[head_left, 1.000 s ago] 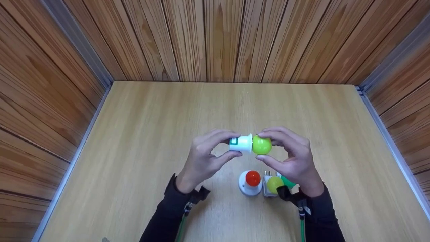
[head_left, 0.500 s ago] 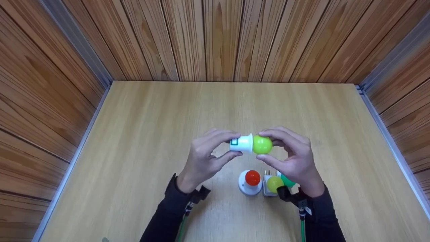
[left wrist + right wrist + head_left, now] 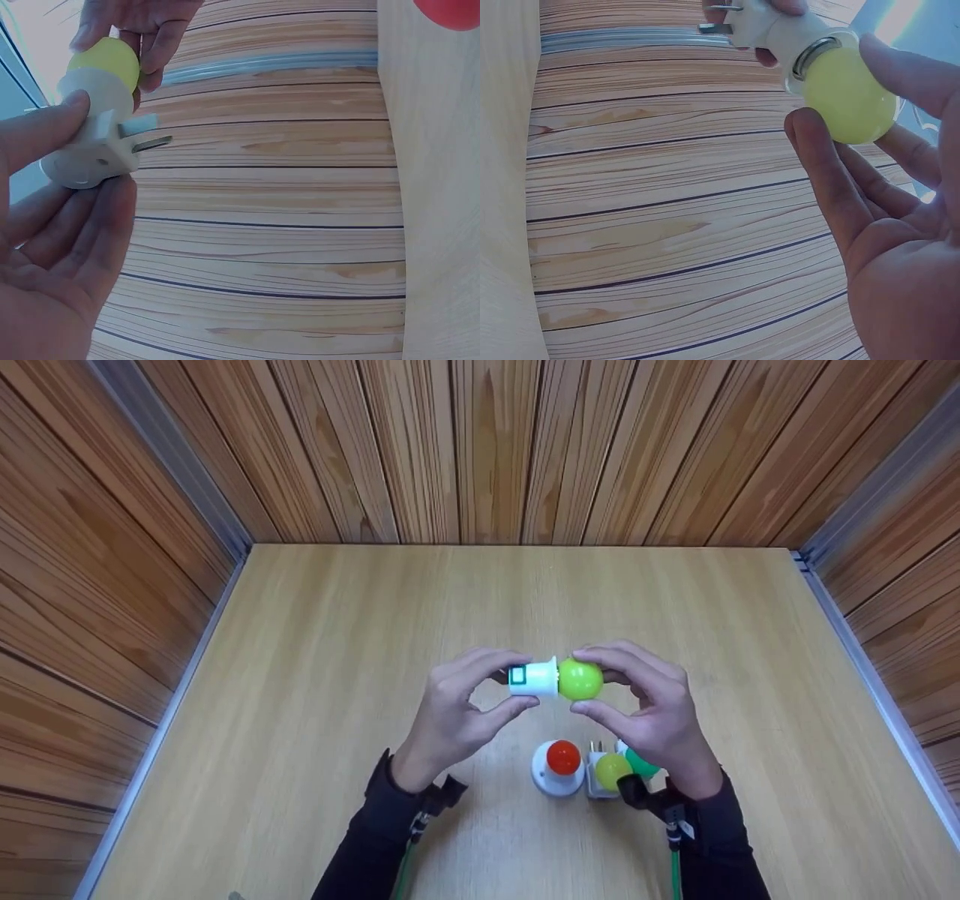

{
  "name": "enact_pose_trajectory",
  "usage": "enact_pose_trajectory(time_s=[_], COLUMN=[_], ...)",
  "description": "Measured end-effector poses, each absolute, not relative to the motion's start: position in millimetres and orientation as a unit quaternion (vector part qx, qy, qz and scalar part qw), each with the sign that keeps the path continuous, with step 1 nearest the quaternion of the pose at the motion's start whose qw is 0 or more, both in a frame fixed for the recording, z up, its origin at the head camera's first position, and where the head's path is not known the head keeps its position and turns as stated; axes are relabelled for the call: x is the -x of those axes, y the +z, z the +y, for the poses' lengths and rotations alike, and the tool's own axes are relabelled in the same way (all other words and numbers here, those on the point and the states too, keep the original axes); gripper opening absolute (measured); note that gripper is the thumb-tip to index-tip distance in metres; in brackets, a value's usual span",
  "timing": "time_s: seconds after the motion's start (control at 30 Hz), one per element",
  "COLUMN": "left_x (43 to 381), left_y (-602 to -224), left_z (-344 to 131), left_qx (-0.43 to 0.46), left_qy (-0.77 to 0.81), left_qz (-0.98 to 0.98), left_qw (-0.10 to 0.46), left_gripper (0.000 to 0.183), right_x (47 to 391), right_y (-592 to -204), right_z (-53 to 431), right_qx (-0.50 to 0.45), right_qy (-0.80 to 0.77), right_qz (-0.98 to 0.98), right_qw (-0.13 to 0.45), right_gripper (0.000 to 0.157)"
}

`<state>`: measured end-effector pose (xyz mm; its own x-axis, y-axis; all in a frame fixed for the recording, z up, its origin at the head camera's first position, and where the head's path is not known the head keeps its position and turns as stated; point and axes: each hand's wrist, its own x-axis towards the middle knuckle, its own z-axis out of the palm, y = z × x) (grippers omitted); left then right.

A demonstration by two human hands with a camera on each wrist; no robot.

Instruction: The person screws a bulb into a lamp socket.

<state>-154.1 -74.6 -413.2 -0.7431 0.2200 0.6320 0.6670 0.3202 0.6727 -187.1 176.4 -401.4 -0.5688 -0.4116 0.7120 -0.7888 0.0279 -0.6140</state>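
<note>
Above the table, my left hand (image 3: 454, 705) pinches a white plug-in lamp socket (image 3: 534, 679) between thumb and fingers. The socket lies sideways, its open rim to the right and a green-edged label facing up. Metal plug prongs (image 3: 154, 142) stick out of its side in the left wrist view. My right hand (image 3: 652, 705) holds a round yellow-green light bulb (image 3: 580, 679) with its thumb and fingertips. The bulb's base sits in the socket mouth, and a strip of its metal screw thread (image 3: 816, 56) shows at the rim.
Below the hands, a red bulb (image 3: 563, 757) stands in a round white base (image 3: 553, 789) on the table (image 3: 375, 607). Right of it are a white plug socket with a yellow-green bulb (image 3: 613, 772) and a green bulb (image 3: 642, 765), partly hidden by the right wrist. Wooden walls surround the table.
The socket and bulb have shifted slightly left, and more of the socket's label shows. A thin strip is visible between rim and bulb. Both hands keep nearly the same place.
</note>
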Motion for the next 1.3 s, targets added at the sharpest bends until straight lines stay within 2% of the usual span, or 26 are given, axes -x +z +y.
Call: enact_pose_trajectory(time_s=[0.3, 0.57, 0.97, 1.1, 1.3], left_x=[152.2, 152.9, 157.8, 159.0, 158.1], left_y=[-413.7, -414.6, -423.2, -424.4, -426.0], left_z=[-80.8, -83.3, -85.2, -85.3, -83.1], left_qx=[0.273, 0.286, 0.287, 0.293, 0.286], left_qy=[-0.508, -0.504, -0.53, -0.529, -0.536], left_qz=[-0.805, -0.809, -0.798, -0.796, -0.794], left_qw=[0.138, 0.102, -0.015, -0.026, -0.01], left_gripper=[0.038, 0.036, 0.031, 0.03, 0.027], right_x=[186.7, 188.4, 190.4, 190.4, 189.6], right_y=[-401.1, -402.1, -407.8, -408.1, -406.9], right_z=[178.3, 180.8, 181.2, 180.9, 181.1], right_qx=[-0.442, -0.467, -0.492, -0.501, -0.485], right_qy=[0.533, 0.537, 0.511, 0.5, 0.494], right_qz=[-0.707, -0.691, -0.696, -0.698, -0.713], right_qw=[0.144, 0.127, 0.106, 0.108, 0.106], right_gripper=[0.06, 0.058, 0.059, 0.057, 0.056])
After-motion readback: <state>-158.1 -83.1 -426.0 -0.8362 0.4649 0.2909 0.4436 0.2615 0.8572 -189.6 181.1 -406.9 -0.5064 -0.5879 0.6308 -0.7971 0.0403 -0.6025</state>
